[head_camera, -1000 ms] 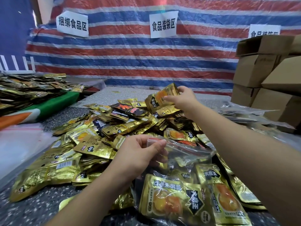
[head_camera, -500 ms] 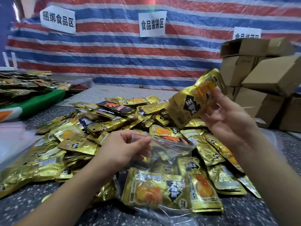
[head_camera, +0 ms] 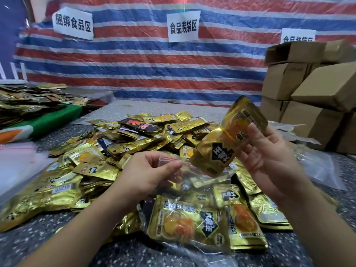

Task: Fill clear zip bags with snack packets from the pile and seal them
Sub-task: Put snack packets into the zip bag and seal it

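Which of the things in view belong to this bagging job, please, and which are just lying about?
Job:
left hand
clear zip bag
right hand
banded packet bundle
packet pile

Lying about:
cardboard boxes
paper signs
striped tarp

Clear zip bag w/ red zip strip lies at 6 o'clock on the speckled tabletop, mouth toward the pile and lifted open; left hand pinches its top edge. Inside: gold packets, flat, the biggest showing orange snack art & a black diamond logo.

Gold packet bundle, tied w/ a yellow rubber band round its middle, tilted w/ lower end just over the bag mouth, approx. 1 o'clock from bag; right hand holds it, fingers behind, thumb on front.

Pile of snack packets spreads from 9 to 12 o'clock: mostly gold foil, a few black ones at the far edge, overlapping loosely.
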